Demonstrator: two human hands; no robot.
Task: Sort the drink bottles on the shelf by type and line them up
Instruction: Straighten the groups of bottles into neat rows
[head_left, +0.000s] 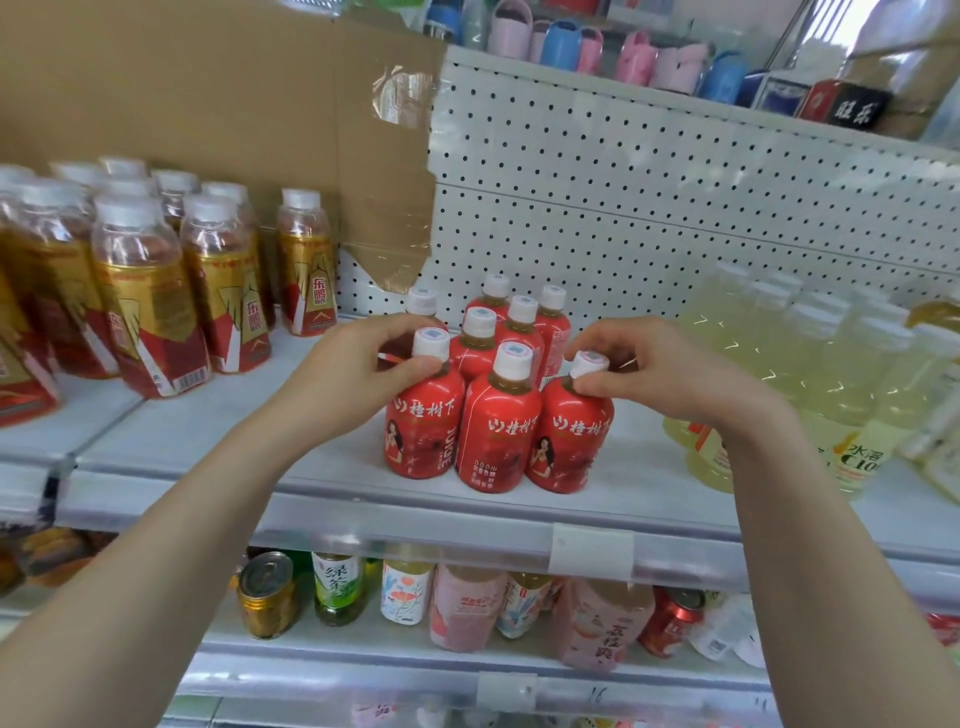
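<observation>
Left hand (358, 364), right hand (670, 374) round red bottles (423, 431)

A torn brown cardboard sheet (208, 104), patched with clear tape, covers part of the white pegboard panel (675, 197). Above it stand pink and blue pouches (561, 44) and a red-and-black box (852, 109). On the lower level, a gold can (267, 595) stands well left of a red can (670, 621).

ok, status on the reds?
Left grip round neck of front-left red bottle, right grip round neck of front-right red bottle. Red group standing, three in front. Gold bottles left, pale bottles right, both apart.
</observation>
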